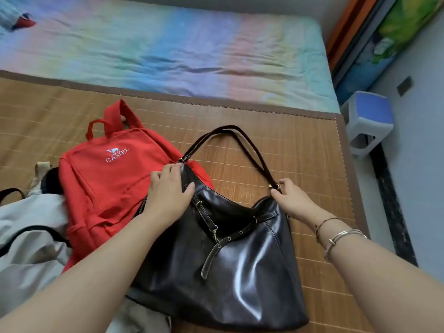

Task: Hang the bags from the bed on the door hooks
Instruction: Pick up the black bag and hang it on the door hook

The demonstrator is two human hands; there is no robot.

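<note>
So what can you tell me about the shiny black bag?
The black bag looks like glossy leather, soft and slouchy. It lies flat on the bamboo mat, partly over the red backpack. Two thin dark straps arch from metal rings at its top corners. A buckled belt strap with eyelets crosses its front, and its mouth is open. The left hand presses on its left top corner; the right hand pinches the right corner by the ring.

Glossy black shoulder bag (240,260) lies flat on bed, straps looped upward, overlapping red backpack (101,188) (white CAMEL logo). Pale grey bag (28,236) at left edge.
</note>
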